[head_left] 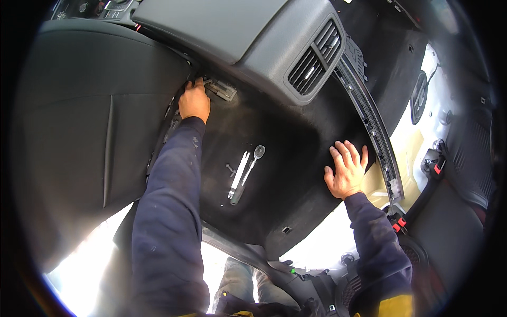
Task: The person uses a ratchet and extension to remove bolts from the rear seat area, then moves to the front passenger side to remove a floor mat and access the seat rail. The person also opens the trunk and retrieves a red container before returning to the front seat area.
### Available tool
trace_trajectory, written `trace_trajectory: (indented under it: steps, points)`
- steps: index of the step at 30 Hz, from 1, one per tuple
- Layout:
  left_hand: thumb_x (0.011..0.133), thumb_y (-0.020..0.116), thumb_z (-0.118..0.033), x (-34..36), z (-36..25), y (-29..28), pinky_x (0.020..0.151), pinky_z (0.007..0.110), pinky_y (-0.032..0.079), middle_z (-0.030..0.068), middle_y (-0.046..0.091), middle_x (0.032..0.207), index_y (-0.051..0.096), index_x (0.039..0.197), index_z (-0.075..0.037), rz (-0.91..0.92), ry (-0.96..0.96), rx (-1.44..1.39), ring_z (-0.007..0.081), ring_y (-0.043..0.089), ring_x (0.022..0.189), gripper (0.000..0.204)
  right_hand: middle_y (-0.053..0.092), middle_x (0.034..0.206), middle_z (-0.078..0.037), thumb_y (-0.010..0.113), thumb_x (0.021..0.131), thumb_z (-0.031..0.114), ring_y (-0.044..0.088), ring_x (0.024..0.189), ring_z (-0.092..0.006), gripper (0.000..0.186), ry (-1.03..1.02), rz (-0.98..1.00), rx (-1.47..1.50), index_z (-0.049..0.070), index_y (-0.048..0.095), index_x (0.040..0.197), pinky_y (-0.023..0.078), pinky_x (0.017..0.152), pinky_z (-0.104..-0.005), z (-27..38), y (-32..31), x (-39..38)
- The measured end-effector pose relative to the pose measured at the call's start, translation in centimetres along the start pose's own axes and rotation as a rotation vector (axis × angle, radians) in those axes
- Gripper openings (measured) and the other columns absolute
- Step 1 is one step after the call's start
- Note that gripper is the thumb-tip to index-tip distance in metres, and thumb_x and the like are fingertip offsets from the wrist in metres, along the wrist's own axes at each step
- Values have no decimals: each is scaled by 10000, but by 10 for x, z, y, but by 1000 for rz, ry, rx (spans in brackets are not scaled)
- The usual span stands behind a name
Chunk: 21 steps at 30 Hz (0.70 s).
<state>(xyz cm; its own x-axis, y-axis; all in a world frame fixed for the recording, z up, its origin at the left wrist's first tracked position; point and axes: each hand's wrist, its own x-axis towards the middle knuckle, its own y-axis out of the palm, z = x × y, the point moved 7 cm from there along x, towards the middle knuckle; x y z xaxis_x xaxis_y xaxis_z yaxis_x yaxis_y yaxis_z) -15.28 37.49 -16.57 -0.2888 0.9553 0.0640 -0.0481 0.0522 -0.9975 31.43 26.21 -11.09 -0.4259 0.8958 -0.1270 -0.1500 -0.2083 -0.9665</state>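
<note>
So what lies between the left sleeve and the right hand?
In the head view, a bolt-like piece, a white forked strip and a ratchet lie on the dark floor between left sleeve and right hand.

there are two hands (194, 101) (347, 171) (one pair), one ratchet (259, 152), one white tool (239, 175) and two vents (303, 73) (328, 41).

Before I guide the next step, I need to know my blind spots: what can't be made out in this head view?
All in the head view:
Left hand: whether it grips anything is hidden by the hand itself.
Right hand: its palm is hidden by the back of the hand.
Bolt-like piece: too small to identify.
Vented dash: hides whatever lies beneath it.
Console controls: cut off by the top edge.
</note>
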Motion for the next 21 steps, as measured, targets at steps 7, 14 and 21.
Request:
trace_trajectory:
  steps: [7, 14, 21]
  points:
    - [901, 720, -63, -1, -1, 2, 857, 488, 650, 236, 757, 1235, 752, 1264, -95, 92, 105, 61, 408, 786, 958, 366, 598, 1530, -75, 729, 842, 328, 461, 1513, -297, 595, -7, -21, -5, 98, 692, 1390, 201, 1288, -697, -1, 2, -2]
    - [896, 714, -44, -2, 1, -5, 839, 489, 650, 235, 751, 1227, 752, 1278, -89, 27, 151, 6, 410, 784, 942, 386, 601, 1520, -74, 739, 831, 319, 473, 1500, -300, 603, -19, -38, 5, 97, 687, 1388, 215, 1278, -703, 0, -1, 0]
    - [916, 711, -74, -3, -6, -6, 824, 473, 653, 204, 741, 1197, 740, 1310, -89, 67, 243, 64, 386, 786, 914, 396, 601, 1514, -75, 743, 826, 317, 477, 1495, -300, 606, -19, -39, 2, 98, 684, 1388, 225, 1271, -706, 0, -1, -1]
